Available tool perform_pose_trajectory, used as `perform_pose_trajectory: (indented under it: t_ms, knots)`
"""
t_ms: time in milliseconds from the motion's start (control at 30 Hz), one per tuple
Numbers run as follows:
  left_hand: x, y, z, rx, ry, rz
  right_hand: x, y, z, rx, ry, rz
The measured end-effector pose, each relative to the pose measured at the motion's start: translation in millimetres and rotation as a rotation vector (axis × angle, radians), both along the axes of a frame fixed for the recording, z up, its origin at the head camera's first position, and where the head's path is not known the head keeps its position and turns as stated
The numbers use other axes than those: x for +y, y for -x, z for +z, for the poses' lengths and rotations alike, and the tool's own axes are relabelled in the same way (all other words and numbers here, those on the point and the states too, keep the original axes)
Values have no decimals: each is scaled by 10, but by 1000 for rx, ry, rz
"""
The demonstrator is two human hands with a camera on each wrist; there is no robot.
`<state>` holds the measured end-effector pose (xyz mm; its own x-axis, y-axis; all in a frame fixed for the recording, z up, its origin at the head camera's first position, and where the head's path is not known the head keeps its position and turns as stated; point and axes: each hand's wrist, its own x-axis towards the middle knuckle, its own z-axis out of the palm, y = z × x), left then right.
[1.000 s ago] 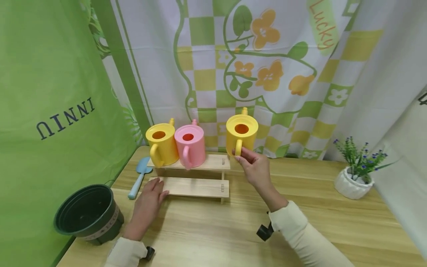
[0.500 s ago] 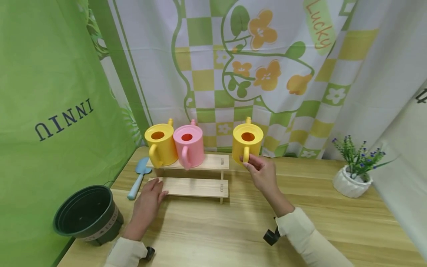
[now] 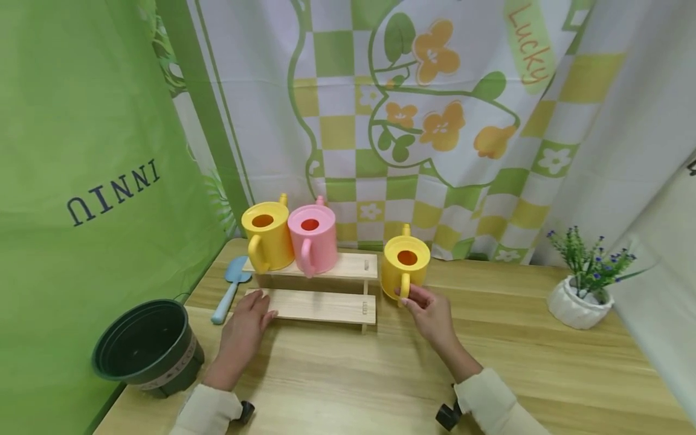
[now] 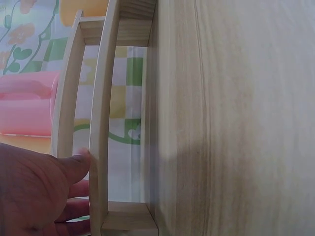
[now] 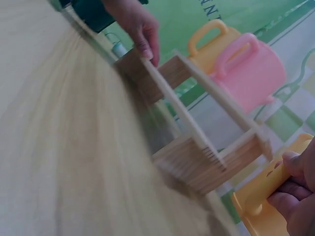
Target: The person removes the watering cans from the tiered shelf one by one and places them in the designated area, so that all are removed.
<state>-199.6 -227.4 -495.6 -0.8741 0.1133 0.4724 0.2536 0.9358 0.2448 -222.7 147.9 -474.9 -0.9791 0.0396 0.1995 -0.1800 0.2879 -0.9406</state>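
Head view: a yellow watering can (image 3: 405, 275) of smooth matte plastic, cylindrical, with a flat lid pierced by a round hole and a short spout behind, is seen set on the pale wood-grained tabletop (image 3: 380, 374) just to the right of a two-step wooden shelf (image 3: 318, 290); its loop handle is pinched by the curled fingers of the right hand (image 3: 429, 311); the left hand (image 3: 244, 323) is laid flat, fingers straight, against the left end of the shelf's lower plank, a detail borne out by the left wrist view, where the thumb (image 4: 74, 167) is pressed to the plank's edge; on the upper plank, of unfinished light pine, a second yellow can (image 3: 267, 235) and a pink can (image 3: 312, 238) are stood touching side by side; a light-blue plastic trowel (image 3: 231, 287) is lain left of the shelf, and a round dark-green plastic pot (image 3: 147, 347) is placed at the tabletop's near left corner; a small white pot of purple-flowered sprigs (image 3: 579, 290) is stood well apart at the right; "UINNI" is printed in dark letters on the green cloth (image 3: 81, 181), and "Lucky" in orange on the chequered flower-print curtain (image 3: 435, 121).
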Motion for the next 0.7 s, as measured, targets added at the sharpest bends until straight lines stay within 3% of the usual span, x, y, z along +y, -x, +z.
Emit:
perform_pose_trajectory:
  t_ms: [367,533,700]
  knots:
    - [-4,11,-14,-2,-3,7,15,-12,-237,46,-1,41]
    - [-3,28,-19,-32,-9,12,14,13,-296,58,0,36]
    - [-3,31,-31,-11,-8,14,18,4,-322,73,-6,41]
